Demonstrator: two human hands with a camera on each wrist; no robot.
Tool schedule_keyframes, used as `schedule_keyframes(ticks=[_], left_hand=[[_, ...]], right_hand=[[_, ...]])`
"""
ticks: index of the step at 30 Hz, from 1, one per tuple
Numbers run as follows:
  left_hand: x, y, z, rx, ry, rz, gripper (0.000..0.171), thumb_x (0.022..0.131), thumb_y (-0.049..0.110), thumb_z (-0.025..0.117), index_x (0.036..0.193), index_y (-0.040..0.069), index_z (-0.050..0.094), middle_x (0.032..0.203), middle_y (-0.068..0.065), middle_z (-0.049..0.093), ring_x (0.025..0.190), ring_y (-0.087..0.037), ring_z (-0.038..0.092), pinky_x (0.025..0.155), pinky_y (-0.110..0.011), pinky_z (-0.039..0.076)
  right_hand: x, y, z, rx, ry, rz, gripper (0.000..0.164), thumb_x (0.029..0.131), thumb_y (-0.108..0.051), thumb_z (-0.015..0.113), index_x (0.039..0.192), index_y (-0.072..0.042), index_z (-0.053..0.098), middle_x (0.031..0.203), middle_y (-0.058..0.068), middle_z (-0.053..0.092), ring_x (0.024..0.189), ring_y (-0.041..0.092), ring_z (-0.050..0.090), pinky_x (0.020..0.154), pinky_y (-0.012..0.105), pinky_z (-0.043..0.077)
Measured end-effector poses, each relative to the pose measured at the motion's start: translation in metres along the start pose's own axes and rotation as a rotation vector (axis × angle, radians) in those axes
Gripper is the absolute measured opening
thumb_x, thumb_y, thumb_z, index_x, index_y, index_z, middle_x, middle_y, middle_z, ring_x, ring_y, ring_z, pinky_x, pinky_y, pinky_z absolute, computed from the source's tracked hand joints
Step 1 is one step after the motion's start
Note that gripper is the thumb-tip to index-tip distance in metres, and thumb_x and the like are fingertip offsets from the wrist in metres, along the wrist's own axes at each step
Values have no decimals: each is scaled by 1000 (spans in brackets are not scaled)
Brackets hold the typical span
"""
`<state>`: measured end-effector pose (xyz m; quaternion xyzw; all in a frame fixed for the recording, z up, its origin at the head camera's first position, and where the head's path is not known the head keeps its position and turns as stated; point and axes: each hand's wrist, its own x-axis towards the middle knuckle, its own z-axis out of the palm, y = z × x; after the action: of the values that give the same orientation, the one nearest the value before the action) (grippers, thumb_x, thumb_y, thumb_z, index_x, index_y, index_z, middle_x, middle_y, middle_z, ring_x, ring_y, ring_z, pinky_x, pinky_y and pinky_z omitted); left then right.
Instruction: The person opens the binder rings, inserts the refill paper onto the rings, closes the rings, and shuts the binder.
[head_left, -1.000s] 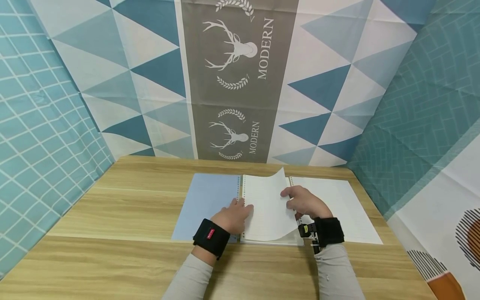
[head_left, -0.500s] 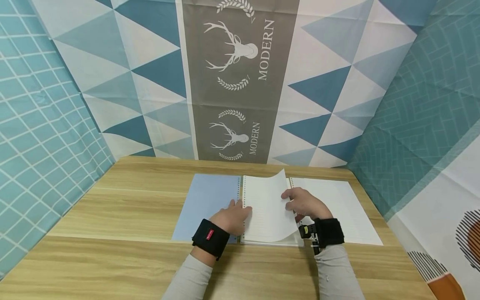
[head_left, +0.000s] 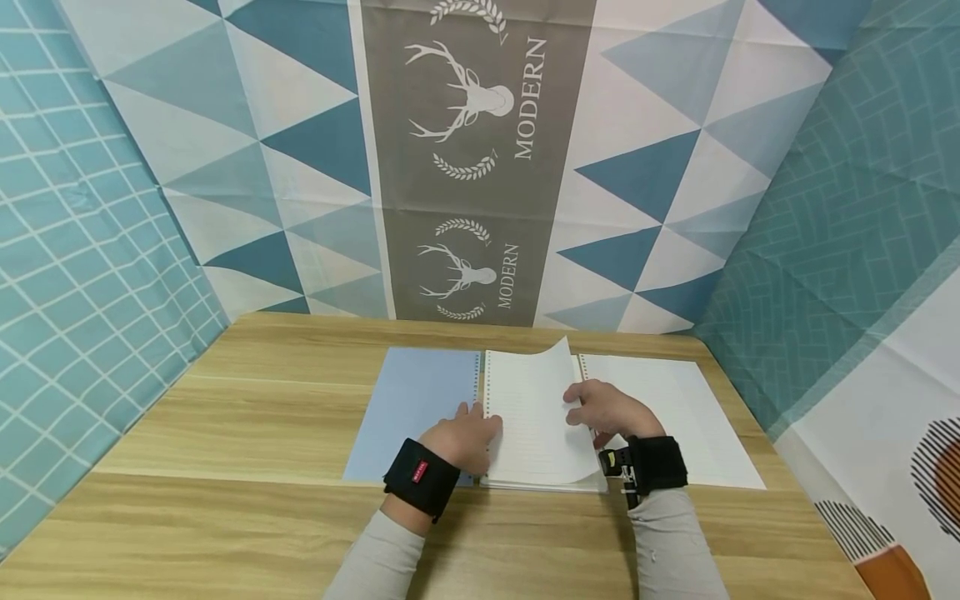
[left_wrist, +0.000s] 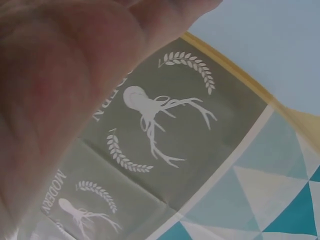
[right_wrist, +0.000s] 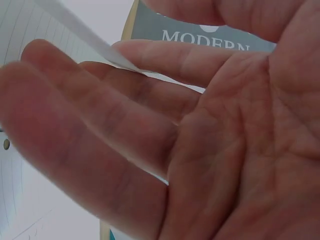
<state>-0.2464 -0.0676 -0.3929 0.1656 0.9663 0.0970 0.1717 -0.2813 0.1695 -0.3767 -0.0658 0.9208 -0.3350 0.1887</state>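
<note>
A lined white loose-leaf sheet with holes along its left edge lies atop a thin stack in the middle, its far right corner curling up. My right hand grips the raised right edge of that sheet; in the right wrist view the edge of the sheet runs in among the fingers. The left hand rests with extended fingers at the sheet's holed left edge, over the border of a blue punched cover sheet. Only part of the left palm shows in the left wrist view.
To the right lies another punched white sheet, partly under the right hand and wrist. All the papers sit on a wooden table. A patterned cloth hangs behind its far edge, with other cloths at both sides.
The right hand has slid slightly down along the sheet's edge, toward me. The left fingers have shifted a little down and left. The sheet's curl is nearly the same.
</note>
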Motion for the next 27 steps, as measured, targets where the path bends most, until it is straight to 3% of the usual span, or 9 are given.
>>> schedule_keyframes(ticks=[9, 11, 14, 18, 27], left_hand=[[-5, 9, -7, 57, -7, -17, 37, 80, 9, 77, 115, 9, 64, 149, -20, 52, 147, -40, 40, 100, -53, 52], [-5, 9, -8, 57, -6, -29, 36, 78, 9, 78, 111, 10, 64, 139, -18, 58, 139, -37, 47, 94, -51, 54], [-4, 9, -7, 52, 2, -37, 33, 75, 10, 81, 103, 11, 64, 115, -12, 63, 113, -28, 55, 79, -44, 53], [-3, 9, -7, 41, 13, -34, 32, 74, 9, 82, 99, 10, 62, 98, -8, 59, 92, -22, 48, 68, -39, 48], [-1, 9, -8, 54, 28, -44, 31, 73, 10, 83, 94, 10, 61, 90, -5, 54, 87, -21, 44, 66, -39, 46]], right_hand=[[1, 3, -5, -27, -12, 21, 44, 96, -14, 64, 136, 4, 57, 140, 28, 51, 96, 29, 62, 60, 37, 61], [1, 4, -5, -32, -15, 17, 44, 96, -15, 63, 136, 5, 58, 142, 29, 50, 100, 30, 62, 60, 38, 61], [2, 5, -5, -37, -19, 16, 44, 97, -17, 64, 136, 4, 58, 144, 29, 49, 103, 32, 62, 60, 38, 60], [2, 5, -7, -37, -27, 20, 47, 98, -20, 63, 138, 2, 55, 145, 30, 48, 106, 32, 60, 62, 39, 60], [4, 5, -10, -33, -44, 30, 52, 99, -24, 62, 143, 0, 51, 146, 29, 47, 103, 30, 59, 62, 37, 59]])
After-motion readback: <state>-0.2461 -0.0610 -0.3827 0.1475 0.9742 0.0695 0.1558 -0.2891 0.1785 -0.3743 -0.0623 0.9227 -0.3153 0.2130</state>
